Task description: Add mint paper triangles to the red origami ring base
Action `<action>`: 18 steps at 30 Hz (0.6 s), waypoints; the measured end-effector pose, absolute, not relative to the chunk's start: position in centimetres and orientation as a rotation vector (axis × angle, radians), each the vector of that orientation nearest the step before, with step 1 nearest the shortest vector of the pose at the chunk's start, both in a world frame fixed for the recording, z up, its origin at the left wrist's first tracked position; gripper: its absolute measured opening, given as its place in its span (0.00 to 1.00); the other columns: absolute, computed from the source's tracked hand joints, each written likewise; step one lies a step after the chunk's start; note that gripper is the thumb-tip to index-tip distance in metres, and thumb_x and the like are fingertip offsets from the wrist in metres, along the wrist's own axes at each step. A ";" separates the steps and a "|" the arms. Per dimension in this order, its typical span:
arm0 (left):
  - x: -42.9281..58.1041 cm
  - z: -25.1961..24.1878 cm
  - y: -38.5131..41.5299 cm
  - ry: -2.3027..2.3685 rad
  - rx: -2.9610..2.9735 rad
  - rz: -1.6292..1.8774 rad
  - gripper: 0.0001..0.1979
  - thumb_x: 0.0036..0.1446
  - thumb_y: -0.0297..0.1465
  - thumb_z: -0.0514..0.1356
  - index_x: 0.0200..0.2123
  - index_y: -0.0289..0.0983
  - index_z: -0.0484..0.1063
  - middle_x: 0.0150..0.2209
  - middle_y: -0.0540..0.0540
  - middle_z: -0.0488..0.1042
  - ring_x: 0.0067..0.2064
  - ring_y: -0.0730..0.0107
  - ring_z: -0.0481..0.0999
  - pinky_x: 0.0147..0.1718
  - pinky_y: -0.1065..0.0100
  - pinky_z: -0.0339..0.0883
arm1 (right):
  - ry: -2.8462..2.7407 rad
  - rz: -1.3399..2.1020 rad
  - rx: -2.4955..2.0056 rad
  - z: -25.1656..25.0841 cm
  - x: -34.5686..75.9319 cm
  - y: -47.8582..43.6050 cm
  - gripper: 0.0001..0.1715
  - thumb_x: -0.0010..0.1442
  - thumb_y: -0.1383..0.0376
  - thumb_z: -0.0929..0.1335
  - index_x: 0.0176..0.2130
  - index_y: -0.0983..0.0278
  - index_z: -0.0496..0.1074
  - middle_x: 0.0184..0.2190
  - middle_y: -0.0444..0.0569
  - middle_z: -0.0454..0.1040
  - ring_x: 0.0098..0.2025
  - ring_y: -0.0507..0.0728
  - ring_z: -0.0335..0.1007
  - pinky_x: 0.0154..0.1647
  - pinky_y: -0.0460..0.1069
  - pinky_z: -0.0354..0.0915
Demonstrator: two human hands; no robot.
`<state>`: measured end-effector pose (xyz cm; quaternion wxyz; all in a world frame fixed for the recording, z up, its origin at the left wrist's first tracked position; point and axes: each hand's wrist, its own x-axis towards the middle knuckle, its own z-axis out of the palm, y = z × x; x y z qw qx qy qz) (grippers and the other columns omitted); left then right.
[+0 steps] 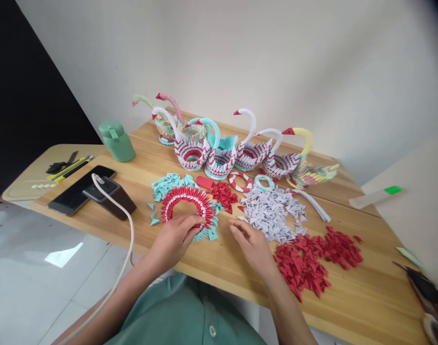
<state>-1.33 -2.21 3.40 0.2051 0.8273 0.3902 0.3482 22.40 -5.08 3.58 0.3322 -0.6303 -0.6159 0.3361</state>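
A ring of folded paper pieces [171,205], red with a white band and turquoise points, lies on the near middle of the table. My left hand [177,235] is over its near edge, fingers closed on the ring's near right side and hiding part of it. Between the ring and a pile of white folded paper triangles [272,211], my right hand [253,245] hovers with fingers loosely bent and apart; nothing shows in it. Turquoise triangles [168,184] lie behind the ring, and a small heap of red triangles [224,194] is at its right.
Several paper swans [220,158] stand along the back. Two small paper rings [264,182] lie before them. More red triangles [305,268] are at right, scissors [425,287] at the right edge. A phone [78,191], a power bank [111,199] with white cable and a green cup [118,143] are left.
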 end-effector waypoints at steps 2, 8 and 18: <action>-1.7 3.0 -2.4 1.100 2.321 0.947 0.08 0.67 0.28 0.53 0.45 0.37 0.72 0.42 0.45 0.80 0.42 0.65 0.79 0.40 0.67 0.70 | -1.790 0.748 -1.685 3.6 22.7 -4.1 0.14 0.64 0.62 0.64 0.46 0.59 0.77 0.45 0.51 0.80 0.46 0.63 0.76 0.48 0.57 0.67; -1.5 2.6 -3.1 1.149 2.350 0.884 0.09 0.65 0.26 0.55 0.46 0.38 0.71 0.41 0.45 0.79 0.41 0.63 0.79 0.39 0.66 0.70 | -2.182 0.478 -1.681 3.5 20.3 -1.5 0.12 0.64 0.68 0.65 0.46 0.60 0.75 0.45 0.51 0.78 0.47 0.61 0.74 0.45 0.52 0.66; -0.4 2.6 -3.1 1.019 2.572 0.717 0.11 0.64 0.23 0.52 0.45 0.36 0.71 0.39 0.44 0.77 0.41 0.62 0.77 0.39 0.63 0.66 | -2.209 0.193 -1.675 1.3 21.1 -3.0 0.10 0.65 0.67 0.62 0.38 0.61 0.73 0.34 0.52 0.76 0.37 0.62 0.74 0.36 0.52 0.64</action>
